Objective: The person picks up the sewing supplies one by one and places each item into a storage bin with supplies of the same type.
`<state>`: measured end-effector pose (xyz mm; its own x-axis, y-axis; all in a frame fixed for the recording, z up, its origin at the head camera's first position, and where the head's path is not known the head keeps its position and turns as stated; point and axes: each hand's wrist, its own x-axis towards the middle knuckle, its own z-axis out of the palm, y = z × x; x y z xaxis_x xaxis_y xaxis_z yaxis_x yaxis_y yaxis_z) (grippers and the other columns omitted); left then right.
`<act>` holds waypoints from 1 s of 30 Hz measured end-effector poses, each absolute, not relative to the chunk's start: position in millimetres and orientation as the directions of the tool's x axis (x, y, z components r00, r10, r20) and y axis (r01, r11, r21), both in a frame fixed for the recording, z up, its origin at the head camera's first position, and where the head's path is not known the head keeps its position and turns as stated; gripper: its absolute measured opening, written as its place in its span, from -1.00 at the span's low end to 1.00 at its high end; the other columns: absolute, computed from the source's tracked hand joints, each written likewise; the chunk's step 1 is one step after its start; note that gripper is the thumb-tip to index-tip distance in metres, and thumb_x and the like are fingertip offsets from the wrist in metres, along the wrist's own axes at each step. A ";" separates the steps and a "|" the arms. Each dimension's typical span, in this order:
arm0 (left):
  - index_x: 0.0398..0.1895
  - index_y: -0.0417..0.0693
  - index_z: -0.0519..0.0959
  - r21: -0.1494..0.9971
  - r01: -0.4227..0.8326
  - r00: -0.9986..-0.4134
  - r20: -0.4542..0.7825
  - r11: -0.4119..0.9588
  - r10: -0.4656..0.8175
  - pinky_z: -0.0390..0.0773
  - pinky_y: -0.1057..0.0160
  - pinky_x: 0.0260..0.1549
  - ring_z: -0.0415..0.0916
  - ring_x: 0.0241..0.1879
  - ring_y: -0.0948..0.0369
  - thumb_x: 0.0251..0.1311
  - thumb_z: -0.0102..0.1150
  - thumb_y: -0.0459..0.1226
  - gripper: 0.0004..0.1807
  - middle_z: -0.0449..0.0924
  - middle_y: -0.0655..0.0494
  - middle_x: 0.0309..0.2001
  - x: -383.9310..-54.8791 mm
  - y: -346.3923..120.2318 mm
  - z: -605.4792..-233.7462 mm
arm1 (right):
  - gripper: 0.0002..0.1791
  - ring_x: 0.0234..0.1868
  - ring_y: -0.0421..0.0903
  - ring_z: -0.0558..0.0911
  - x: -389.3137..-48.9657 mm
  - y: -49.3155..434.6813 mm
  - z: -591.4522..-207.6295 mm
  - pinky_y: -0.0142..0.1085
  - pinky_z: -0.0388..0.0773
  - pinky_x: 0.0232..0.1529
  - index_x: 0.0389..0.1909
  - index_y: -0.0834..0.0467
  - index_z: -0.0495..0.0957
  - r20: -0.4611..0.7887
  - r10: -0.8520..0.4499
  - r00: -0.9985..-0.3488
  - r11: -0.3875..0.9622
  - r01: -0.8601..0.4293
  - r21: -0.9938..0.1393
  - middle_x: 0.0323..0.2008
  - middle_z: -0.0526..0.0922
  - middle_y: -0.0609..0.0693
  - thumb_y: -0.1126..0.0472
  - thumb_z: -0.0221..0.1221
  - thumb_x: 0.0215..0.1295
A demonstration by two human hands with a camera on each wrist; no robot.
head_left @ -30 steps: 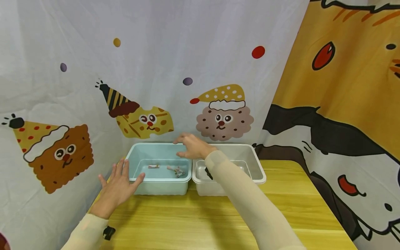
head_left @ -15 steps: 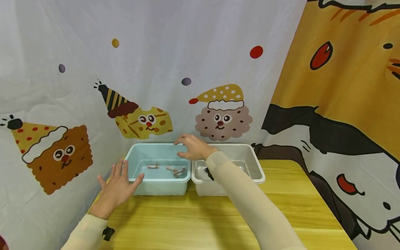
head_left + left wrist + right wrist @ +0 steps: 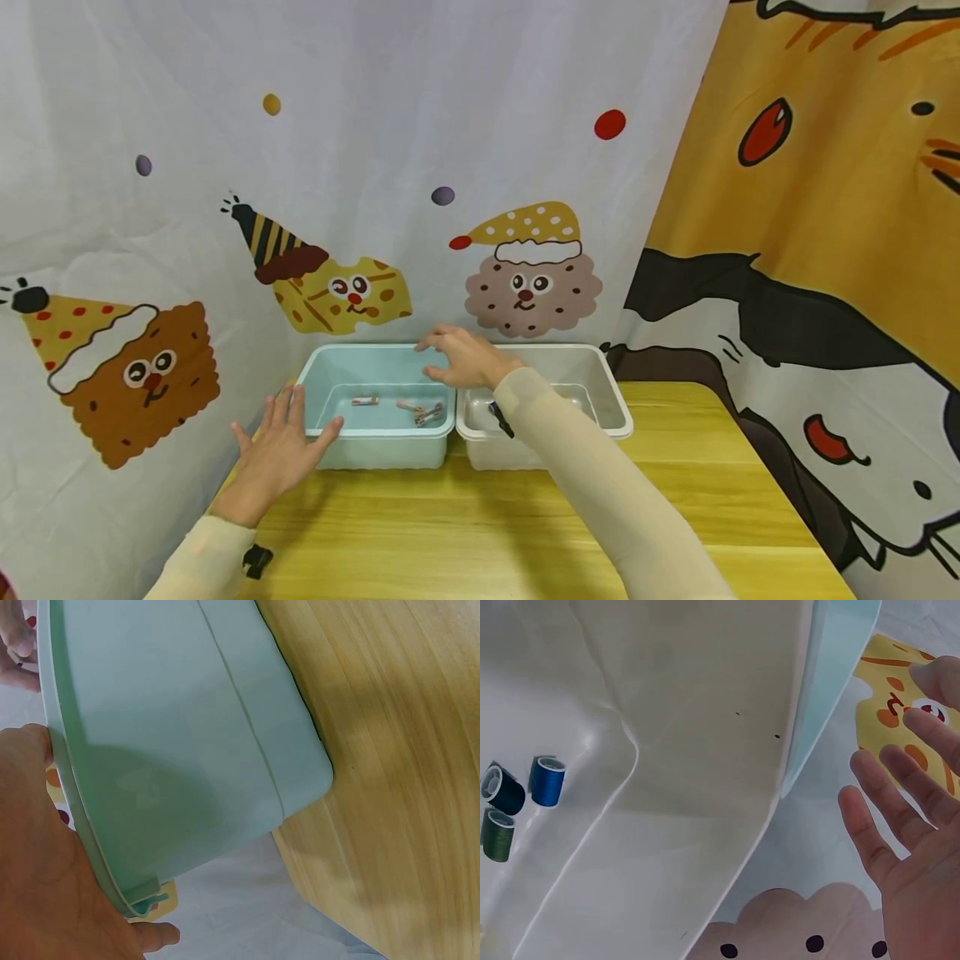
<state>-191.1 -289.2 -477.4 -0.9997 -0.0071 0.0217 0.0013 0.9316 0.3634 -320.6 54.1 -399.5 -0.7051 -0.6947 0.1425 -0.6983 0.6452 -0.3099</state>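
Note:
My left hand [image 3: 273, 454] is spread at the near left corner of a light teal plastic bin [image 3: 382, 450], holding nothing. In the left wrist view its thumb touches or nearly touches the rim. Several small pale pinkish pieces [image 3: 365, 401] lie on that bin's floor, too small to identify. My right hand [image 3: 468, 358] hovers over where the teal and white bins meet, fingers apart and relaxed. Inside the white bin [image 3: 618, 408], the right wrist view shows a blue thread spool [image 3: 549, 781], a dark teal spool [image 3: 502, 789] and a green spool [image 3: 498, 836].
Both bins stand side by side on a yellow wood-grain table [image 3: 420, 533]. Close behind them hangs a white cloth [image 3: 360, 150] with cartoon prints, and an orange printed cloth [image 3: 825, 183] drops along the right side. My right forearm covers part of the white bin.
The whole scene shifts slightly left in the head view. Both hands keep nearly the same pose and place relative to the bins.

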 end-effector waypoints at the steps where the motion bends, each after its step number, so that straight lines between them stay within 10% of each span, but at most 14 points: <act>1: 0.93 -0.38 -0.23 0.365 0.001 -1.000 0.021 0.931 -0.007 -0.51 -0.97 0.47 -0.35 0.85 -0.60 0.63 -0.20 0.60 0.38 -0.31 -0.50 0.91 -191.3 -289.6 -477.6 | -0.48 0.42 0.07 0.74 -320.4 54.6 -400.3 -0.02 0.79 0.42 0.59 0.01 0.68 0.146 -0.696 -0.703 0.641 -0.701 -0.312 0.55 0.64 0.07 -0.01 0.35 0.74; 30: 0.93 -0.38 -0.22 0.369 0.005 -1.000 0.024 0.929 -0.004 -0.51 -0.97 0.47 -0.36 0.85 -0.60 0.63 -0.21 0.60 0.39 -0.31 -0.49 0.91 -190.7 -289.0 -476.9 | -0.49 0.53 0.08 0.69 -284.0 102.2 -420.5 0.07 0.68 0.59 0.60 -0.03 0.66 0.239 -0.658 -0.714 0.625 -0.695 -0.357 0.57 0.63 0.03 -0.05 0.31 0.77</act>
